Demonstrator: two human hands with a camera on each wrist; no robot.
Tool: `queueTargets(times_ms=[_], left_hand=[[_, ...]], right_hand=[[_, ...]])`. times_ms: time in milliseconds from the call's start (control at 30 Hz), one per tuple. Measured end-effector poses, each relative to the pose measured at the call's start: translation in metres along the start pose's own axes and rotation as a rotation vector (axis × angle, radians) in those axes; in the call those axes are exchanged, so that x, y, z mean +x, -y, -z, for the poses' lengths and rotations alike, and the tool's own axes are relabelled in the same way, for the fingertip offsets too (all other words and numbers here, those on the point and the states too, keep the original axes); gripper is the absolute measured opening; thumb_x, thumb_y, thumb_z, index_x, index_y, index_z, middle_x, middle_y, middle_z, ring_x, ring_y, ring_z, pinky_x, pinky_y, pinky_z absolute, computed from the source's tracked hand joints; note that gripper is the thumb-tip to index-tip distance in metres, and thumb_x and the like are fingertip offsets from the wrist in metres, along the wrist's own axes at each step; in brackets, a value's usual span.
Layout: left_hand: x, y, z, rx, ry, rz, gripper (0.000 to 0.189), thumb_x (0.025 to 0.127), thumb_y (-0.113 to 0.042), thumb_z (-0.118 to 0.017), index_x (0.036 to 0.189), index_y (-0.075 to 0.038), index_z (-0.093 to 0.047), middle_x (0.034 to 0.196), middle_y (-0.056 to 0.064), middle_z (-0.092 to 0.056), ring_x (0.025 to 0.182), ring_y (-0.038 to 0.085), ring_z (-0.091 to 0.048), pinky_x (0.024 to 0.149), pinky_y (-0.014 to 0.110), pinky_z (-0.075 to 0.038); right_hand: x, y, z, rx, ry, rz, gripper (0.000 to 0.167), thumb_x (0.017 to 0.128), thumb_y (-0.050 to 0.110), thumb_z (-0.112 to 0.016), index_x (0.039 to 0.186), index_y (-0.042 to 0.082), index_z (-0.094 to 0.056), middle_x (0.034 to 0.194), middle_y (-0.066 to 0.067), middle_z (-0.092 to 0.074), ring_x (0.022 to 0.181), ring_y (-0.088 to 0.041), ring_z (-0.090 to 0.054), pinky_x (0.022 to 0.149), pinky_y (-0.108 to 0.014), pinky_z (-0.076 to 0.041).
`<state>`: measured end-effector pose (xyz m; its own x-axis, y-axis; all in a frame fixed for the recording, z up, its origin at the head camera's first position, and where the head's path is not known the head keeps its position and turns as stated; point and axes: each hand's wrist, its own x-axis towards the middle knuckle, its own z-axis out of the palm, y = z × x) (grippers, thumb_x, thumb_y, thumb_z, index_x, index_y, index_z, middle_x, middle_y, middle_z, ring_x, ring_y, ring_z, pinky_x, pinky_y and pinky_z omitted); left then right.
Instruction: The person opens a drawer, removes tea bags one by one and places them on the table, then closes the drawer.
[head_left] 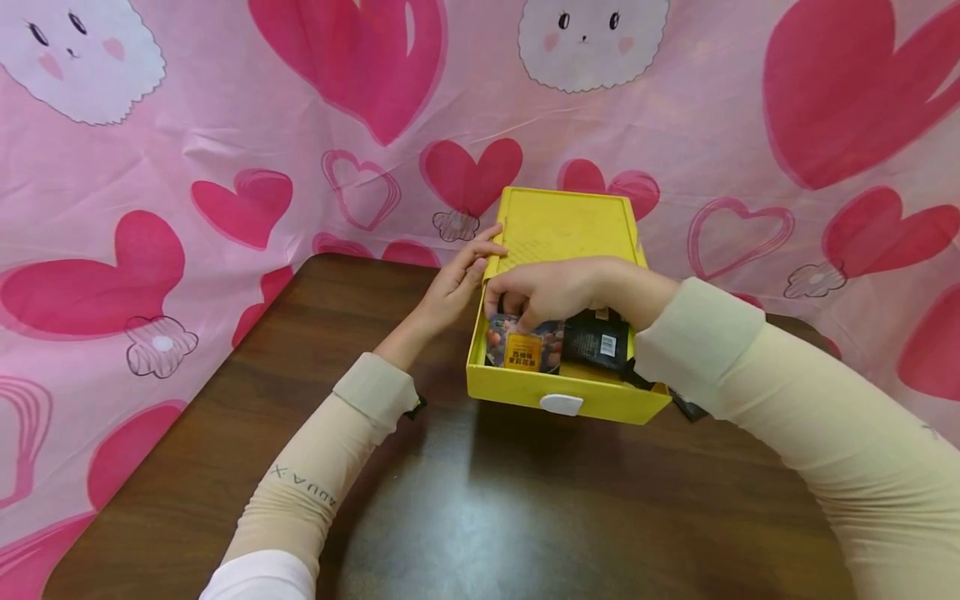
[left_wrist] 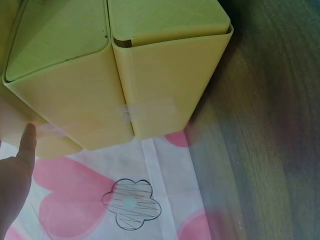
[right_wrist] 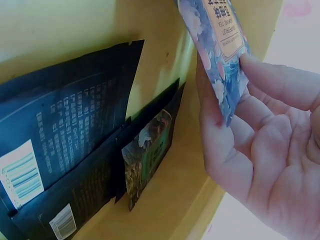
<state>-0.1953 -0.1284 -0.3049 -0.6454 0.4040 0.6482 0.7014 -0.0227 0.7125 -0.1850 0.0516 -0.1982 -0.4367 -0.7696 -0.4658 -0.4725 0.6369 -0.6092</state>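
My right hand (head_left: pixel 562 287) reaches into the pulled-out yellow drawer (head_left: pixel 517 388) and pinches a patterned tea sachet (head_left: pixel 524 347) by its edge. In the right wrist view, thumb and fingers grip that sachet (right_wrist: pixel 220 60), printed with flowers and an orange label. Black sachets (right_wrist: pixel 65 130) with white barcodes lie in the drawer, beside another sachet (right_wrist: pixel 150 150) with a green label. My left hand (head_left: pixel 452 287) rests along the left side of the yellow box (head_left: pixel 567 218), fingers extended. In the left wrist view only part of that hand (left_wrist: pixel 17 175) shows, one finger against the yellow wall.
A white knob (head_left: pixel 561 405) sits on the drawer front. Right of the drawer, partly hidden by the sleeve, a dark flat item (head_left: pixel 688 407) lies on the brown wooden table (head_left: pixel 570 517). Pink heart-patterned cloth (head_left: pixel 247 108) hangs behind the table.
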Motion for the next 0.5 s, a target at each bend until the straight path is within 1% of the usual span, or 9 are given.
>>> queueTargets(times_ms=[100,200,267,367,500], left_hand=[[0.001,-0.001,0.000,0.002,-0.002,-0.006,0.025,0.101,0.006,-0.032,0.120,0.014,-0.046,0.149,0.035,-0.025,0.141,0.043,-0.020,0.114,0.038,-0.023],[0.001,-0.001,0.000,0.013,-0.001,0.000,0.028,0.102,-0.002,-0.033,0.121,0.014,-0.046,0.149,0.034,-0.025,0.142,0.042,-0.020,0.114,0.041,-0.023],[0.001,-0.002,0.000,0.016,-0.001,0.012,0.030,0.102,-0.006,-0.034,0.121,0.014,-0.046,0.150,0.033,-0.025,0.142,0.041,-0.021,0.114,0.045,-0.023],[0.000,-0.003,0.000,0.016,-0.003,0.039,0.031,0.102,-0.008,-0.034,0.121,0.013,-0.046,0.151,0.031,-0.024,0.142,0.038,-0.022,0.113,0.048,-0.024],[0.001,-0.004,-0.001,0.011,-0.002,0.067,0.027,0.102,-0.003,-0.035,0.122,0.012,-0.046,0.152,0.030,-0.025,0.143,0.036,-0.022,0.113,0.043,-0.026]], right_hand=[[-0.004,0.001,0.002,-0.019,-0.013,0.016,0.028,0.091,-0.003,-0.058,0.117,0.006,-0.050,0.092,-0.012,-0.059,0.088,-0.025,-0.053,0.076,-0.034,-0.048],[-0.010,0.002,0.005,-0.036,-0.032,0.021,0.028,0.092,-0.003,-0.058,0.117,0.006,-0.050,0.096,-0.012,-0.059,0.092,-0.026,-0.053,0.079,-0.035,-0.049],[-0.014,0.002,0.008,-0.037,-0.043,0.016,0.027,0.092,-0.002,-0.059,0.117,0.007,-0.050,0.100,-0.012,-0.059,0.095,-0.026,-0.054,0.082,-0.036,-0.050],[-0.023,0.004,0.013,-0.028,-0.064,0.009,0.027,0.093,-0.001,-0.059,0.118,0.008,-0.050,0.107,-0.012,-0.059,0.101,-0.027,-0.055,0.087,-0.038,-0.051],[-0.036,0.003,0.020,-0.013,-0.100,0.024,0.027,0.094,-0.003,-0.057,0.118,0.007,-0.051,0.109,-0.012,-0.059,0.101,-0.028,-0.055,0.086,-0.040,-0.052]])
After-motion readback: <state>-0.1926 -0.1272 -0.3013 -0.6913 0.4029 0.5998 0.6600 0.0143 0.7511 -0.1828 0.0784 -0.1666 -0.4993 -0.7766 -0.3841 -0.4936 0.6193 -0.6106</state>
